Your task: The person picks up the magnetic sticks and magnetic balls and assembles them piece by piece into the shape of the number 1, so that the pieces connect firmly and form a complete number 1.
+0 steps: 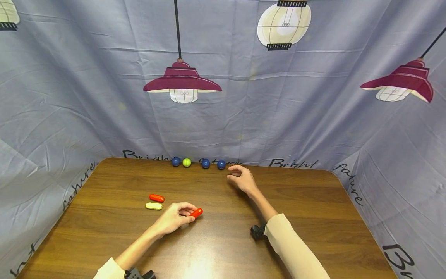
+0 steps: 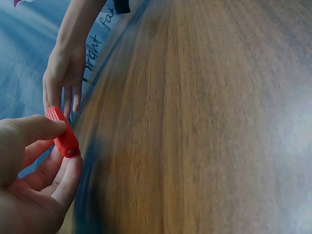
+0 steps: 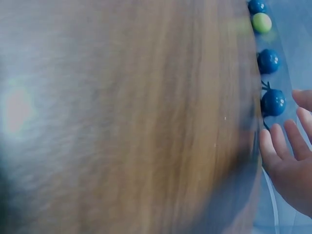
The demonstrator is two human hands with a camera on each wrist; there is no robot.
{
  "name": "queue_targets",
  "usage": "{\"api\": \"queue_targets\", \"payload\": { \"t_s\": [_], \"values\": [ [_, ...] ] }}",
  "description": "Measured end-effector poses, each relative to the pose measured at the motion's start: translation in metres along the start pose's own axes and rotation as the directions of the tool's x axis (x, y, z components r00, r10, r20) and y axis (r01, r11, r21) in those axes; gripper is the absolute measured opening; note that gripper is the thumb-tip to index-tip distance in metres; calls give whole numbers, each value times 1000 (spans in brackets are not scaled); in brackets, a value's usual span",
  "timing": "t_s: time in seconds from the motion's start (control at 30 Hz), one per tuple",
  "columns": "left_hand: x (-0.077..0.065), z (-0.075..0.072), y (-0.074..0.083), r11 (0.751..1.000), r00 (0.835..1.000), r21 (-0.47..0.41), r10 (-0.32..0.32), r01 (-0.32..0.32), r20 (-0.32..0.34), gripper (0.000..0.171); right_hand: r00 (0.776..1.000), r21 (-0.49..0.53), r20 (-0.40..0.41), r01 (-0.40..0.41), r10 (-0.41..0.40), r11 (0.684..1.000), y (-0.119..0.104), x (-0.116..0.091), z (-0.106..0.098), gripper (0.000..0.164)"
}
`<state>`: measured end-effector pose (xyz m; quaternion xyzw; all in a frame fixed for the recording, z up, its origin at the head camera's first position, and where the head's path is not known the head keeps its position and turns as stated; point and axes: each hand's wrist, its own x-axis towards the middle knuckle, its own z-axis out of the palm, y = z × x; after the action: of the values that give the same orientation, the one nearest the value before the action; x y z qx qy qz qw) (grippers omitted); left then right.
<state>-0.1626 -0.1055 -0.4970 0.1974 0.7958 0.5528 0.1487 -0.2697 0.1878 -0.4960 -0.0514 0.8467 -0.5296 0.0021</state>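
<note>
- Between the thumb and fingers of the left hand (image 1: 175, 217), a smooth red piece (image 1: 197, 212) sits pinched, one end poking out past the fingertips!
- That's a small grip on a rounded body; my worry is a squeeze off-centre, which could twist it or shoot it loose.
- Over to the right hand (image 1: 242, 179): thumb and fingers stand apart, gently curved, nothing in them, just beside the nearest blue ball (image 1: 221, 164).
- Danger here, I'd judge: a careless knuckle could set that ball rolling into the middle blue ball (image 1: 205, 163), next along.
- Further left, the yellow-green ball (image 1: 186, 162) and the end blue ball (image 1: 175, 161) sit close together; a knock on one could carry to the other.
- Behind the left fingers, a second red piece (image 1: 156, 198) and a yellow piece (image 1: 154, 206) lie side by side; a backward sweep could scatter both.
- All of it's on the wooden counter (image 1: 296, 193), balls along the back edge by the hanging cloth (image 1: 226, 116); a snagged fold might drag them.
</note>
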Motion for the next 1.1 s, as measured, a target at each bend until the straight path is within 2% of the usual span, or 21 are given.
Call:
{"api": "queue_targets", "payload": {
  "t_s": [0.2,0.53,0.83,1.1],
  "values": [
    [3,2,2,1000,999,-22,-20,20,-25,24,998,45,-24,-50,52,998,1,11,3,36],
    [6,9,5,989,992,-99,-113,106,-59,29,995,93,-40,-86,90,992,4,23,8,39],
    [8,16,4,981,983,-138,-154,139,-104,27,994,41,-44,-103,105,994,2,29,13,38],
    [11,20,3,971,981,-195,-161,138,-105,25,992,-15,-72,-102,100,995,-3,34,18,37]
  ]
}}
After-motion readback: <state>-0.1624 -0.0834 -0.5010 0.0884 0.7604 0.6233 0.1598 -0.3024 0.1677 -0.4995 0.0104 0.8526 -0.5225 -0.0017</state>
